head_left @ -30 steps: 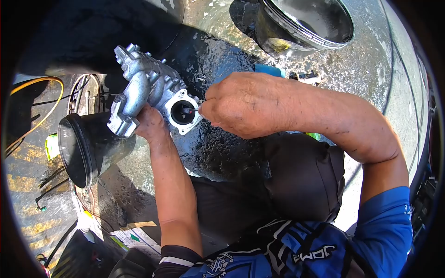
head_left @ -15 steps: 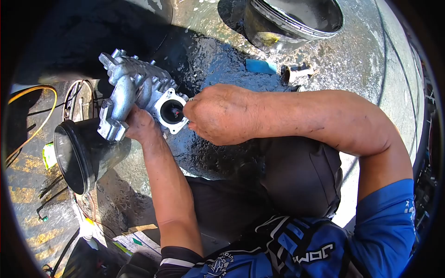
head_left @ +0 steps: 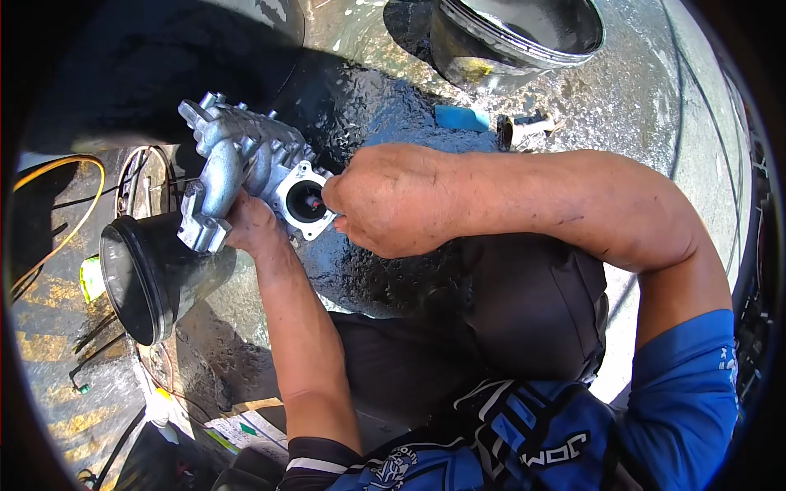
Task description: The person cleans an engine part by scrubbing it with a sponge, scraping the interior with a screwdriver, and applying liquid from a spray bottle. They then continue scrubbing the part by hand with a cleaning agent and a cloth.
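Head view shows the cast aluminium manifold [head_left: 241,164] held up in the upper left of the frame, above wet ground [head_left: 655,106], with its square flange and round bore [head_left: 306,200] turned toward the camera. The left hand [head_left: 254,225] supports the casting from beneath, fingers wrapped behind the body and closed on it; the fingertips are hidden by the metal. The right hand [head_left: 393,200] sits at centre frame, curled nearly into a fist, with thumb and forefinger pinched together at the right edge of the flange, just at the bore. Whether a small tool or part is held in that pinch cannot be told; something thin and pale shows at the fingertips, and a small red mark lies inside the bore. For work at the bore, the step is best done with the casting kept steady against the left palm and the flange face square to the line of sight, so that the opening stays lit. Pressure from the right fingertips should be light and directed along the bore axis; a slip sideways could scrape the flange face. A black round duct [head_left: 147,274] lies at left centre, below the manifold, and a dark basin [head_left: 516,41] stands at the top of the frame.
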`<state>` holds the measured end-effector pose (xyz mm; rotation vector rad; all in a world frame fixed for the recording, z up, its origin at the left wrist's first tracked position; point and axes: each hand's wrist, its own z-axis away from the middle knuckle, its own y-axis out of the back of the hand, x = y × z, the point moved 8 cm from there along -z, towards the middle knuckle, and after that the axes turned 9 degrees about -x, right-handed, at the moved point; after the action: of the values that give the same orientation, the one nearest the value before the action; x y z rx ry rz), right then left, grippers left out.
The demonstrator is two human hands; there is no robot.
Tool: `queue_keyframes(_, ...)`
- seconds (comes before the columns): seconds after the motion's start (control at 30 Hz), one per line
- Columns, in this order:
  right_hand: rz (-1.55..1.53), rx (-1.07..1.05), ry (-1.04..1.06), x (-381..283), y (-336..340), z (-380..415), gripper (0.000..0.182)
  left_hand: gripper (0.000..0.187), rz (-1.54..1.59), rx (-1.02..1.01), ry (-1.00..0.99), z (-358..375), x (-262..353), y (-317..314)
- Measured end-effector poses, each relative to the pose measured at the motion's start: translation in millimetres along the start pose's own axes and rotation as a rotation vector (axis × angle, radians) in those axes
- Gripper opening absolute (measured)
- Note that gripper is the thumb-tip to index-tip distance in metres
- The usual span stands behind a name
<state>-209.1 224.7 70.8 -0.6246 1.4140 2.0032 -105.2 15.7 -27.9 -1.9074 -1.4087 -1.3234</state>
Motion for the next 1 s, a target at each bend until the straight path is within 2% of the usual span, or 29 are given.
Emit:
queue_keyframes(0.07, -0.007, 0.049, 0.011, 5.5, -2.7, -8.7, 0.026, 0.041, 0.075, -0.003, 0.021, 0.5, -1.3, -0.7)
queue_keyframes(0.13, -0.004, 0.107, 0.000, 15.3, -3.3, -7.3, 0.027, 0.041, 0.141, -0.027, 0.149, 1.7, -12.2, -4.8)
queue_keyframes(0.17, 0.080, 0.020, 0.026, 6.2, -8.4, -6.8, 0.027, 0.040, 0.119, -0.045, 0.062, -0.9, -5.1, -4.9)
queue_keyframes(0.23, 0.160, 0.016, 0.090, -3.1, 0.0, 0.3, 0.026, 0.038, 0.079, -0.010, -0.004, -3.9, -3.4, -2.9)
queue_keyframes(0.27, 0.044, 0.026, 0.013, 2.9, 2.0, 0.5, 0.026, 0.038, 0.055, 0.007, -0.029, -1.1, -3.5, 0.5)
queue_keyframes(0.3, -0.074, 0.046, -0.062, 9.2, 3.8, 1.4, 0.026, 0.037, -0.044, 0.003, -0.029, -0.6, -3.5, 1.3)
queue_keyframes(0.33, -0.042, 0.045, -0.055, 8.8, 1.5, 2.5, 0.026, 0.037, -0.143, 0.000, -0.030, -1.0, -1.6, 0.8)
queue_keyframes(0.43, 0.015, -0.003, -0.016, -4.4, 4.6, 7.6, 0.026, 0.036, -0.007, 0.013, -0.024, -3.2, -12.0, 4.4)
queue_keyframes(0.53, -0.050, 0.082, -0.041, 16.6, -5.2, -2.0, 0.025, 0.036, -0.135, 0.030, 0.066, -3.0, -27.1, 10.6)
queue_keyframes(0.57, 0.016, 0.053, -0.016, 10.0, -3.0, 0.7, 0.025, 0.037, 0.100, 0.038, 0.105, -0.5, -9.6, -0.1)
queue_keyframes(0.67, 0.080, 0.029, 0.030, -4.3, -1.3, -5.4, 0.024, 0.038, -0.036, 0.052, 0.027, -1.6, -6.4, 3.9)
queue_keyframes(0.73, -0.048, 0.120, -0.048, 14.1, -1.8, -5.9, 0.024, 0.038, -0.068, 0.028, -0.010, -0.7, -3.6, 4.9)
queue_keyframes(0.8, 0.012, 0.051, -0.020, 1.1, 5.6, -2.5, 0.027, 0.038, -0.008, 0.018, -0.022, -7.8, -0.5, 2.1)
queue_keyframes(0.83, 0.021, 0.015, 0.000, -8.3, 6.1, 4.5, 0.027, 0.037, -0.120, 0.048, -0.034, -2.8, 2.4, 5.0)
queue_keyframes(0.93, 0.025, 0.028, 0.006, -4.5, 7.6, 2.8, 0.026, 0.037, -0.130, 0.049, 0.042, -3.8, -23.8, 11.6)
queue_keyframes(0.97, 0.026, 0.046, 0.007, -5.7, 5.6, -1.4, 0.026, 0.037, 0.029, 0.064, 0.119, -1.8, -25.8, 8.4)
queue_keyframes(1.0, 0.040, 0.056, 0.017, -7.2, 7.9, -4.7, 0.026, 0.037, 0.040, 0.069, 0.072, -2.3, -17.0, 3.6)
